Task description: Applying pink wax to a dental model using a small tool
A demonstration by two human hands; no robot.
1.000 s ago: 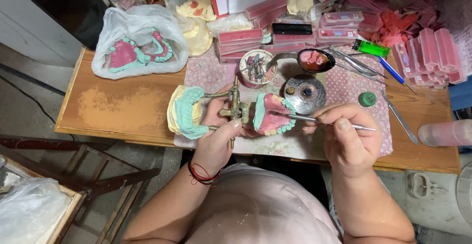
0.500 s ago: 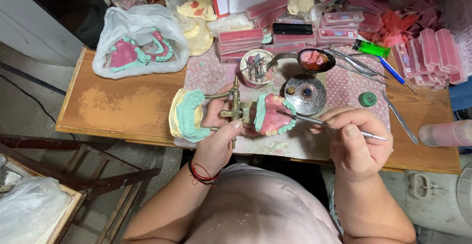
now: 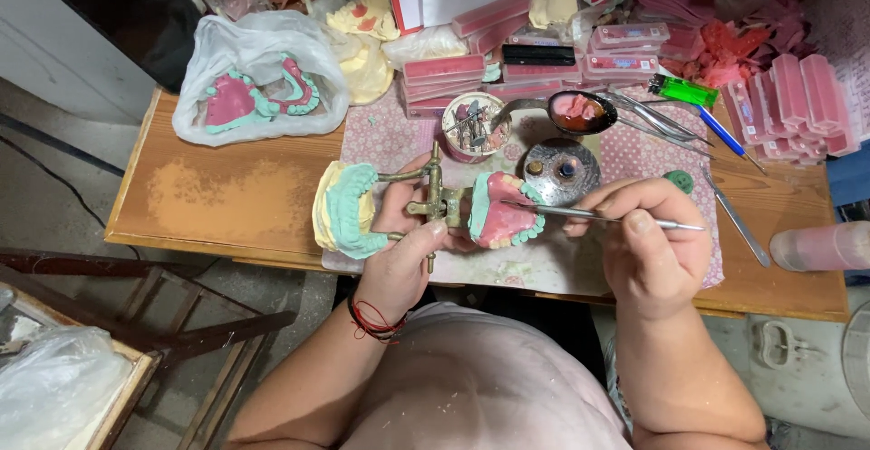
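Brass articulator [image 3: 433, 203] opened flat over table edge [image 3: 227, 232], one unit, two casts: green-toothed left [image 3: 344, 210], pink wax denture right [image 3: 498, 214]; left hand [image 3: 403, 255] clamped on hinge from below; right hand [image 3: 648, 241] pinched one metal wax tool [image 3: 607, 218], tip on denture; lighter [image 3: 681, 91], spoon [image 3: 575, 110], bagged casts [image 3: 258, 83] behind

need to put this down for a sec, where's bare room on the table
Bare wood on the table's left, between the plastic bag and the front edge. A small strip at the right front, by the pink tube. The back and right are crowded with pink boxes and tools.
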